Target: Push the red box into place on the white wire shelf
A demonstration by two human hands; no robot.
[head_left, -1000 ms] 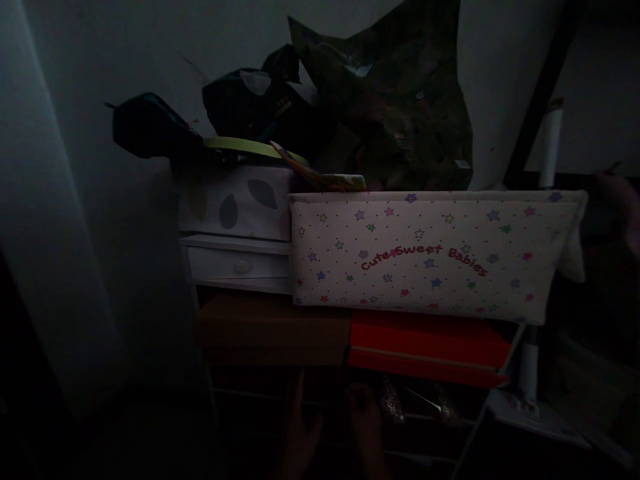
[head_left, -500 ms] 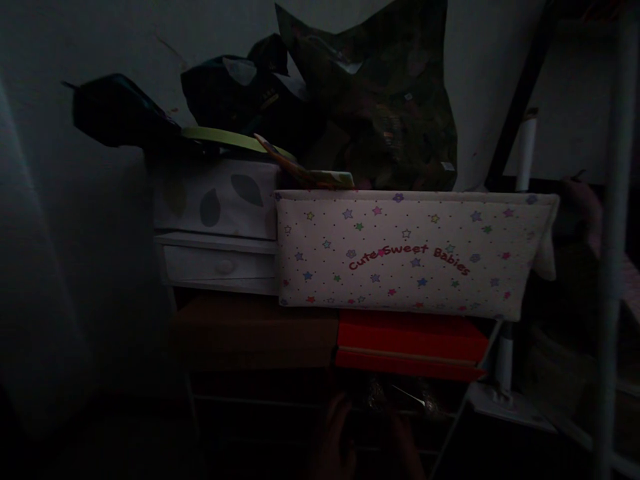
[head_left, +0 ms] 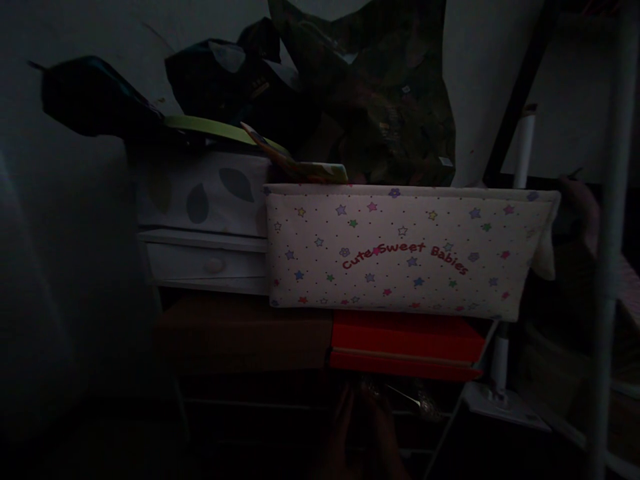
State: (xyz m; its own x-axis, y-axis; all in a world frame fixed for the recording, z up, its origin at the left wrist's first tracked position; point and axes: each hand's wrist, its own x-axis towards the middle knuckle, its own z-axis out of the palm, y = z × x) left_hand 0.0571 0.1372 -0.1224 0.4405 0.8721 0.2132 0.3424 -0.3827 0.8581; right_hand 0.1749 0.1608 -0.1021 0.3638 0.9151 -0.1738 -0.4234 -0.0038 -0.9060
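Observation:
Low in the dim head view, my left hand [head_left: 341, 423] reaches up to the rack, just under the boxes. Close beside it on the right is my right hand [head_left: 383, 427], its fingertips near a shiny, clear-wrapped item [head_left: 425, 403]. I cannot tell whether they touch it. Both hands are so dark that their grip, and anything between them, is hidden. Right above them sits a red box [head_left: 405, 337], with a brown box [head_left: 245, 333] to its left.
A white fabric bin [head_left: 380, 287] printed with stars stands on the boxes. Left of it are a small white drawer unit [head_left: 205, 261] and a leaf-patterned box [head_left: 220, 193]. Dark bags [head_left: 240, 87] and a camouflage bag [head_left: 395, 107] are piled above. A pale pole [head_left: 607, 267] rises at right.
My hands have come closer together and slightly higher, the right one moving left toward the left one. The view has shifted a little, so the rack appears farther left.

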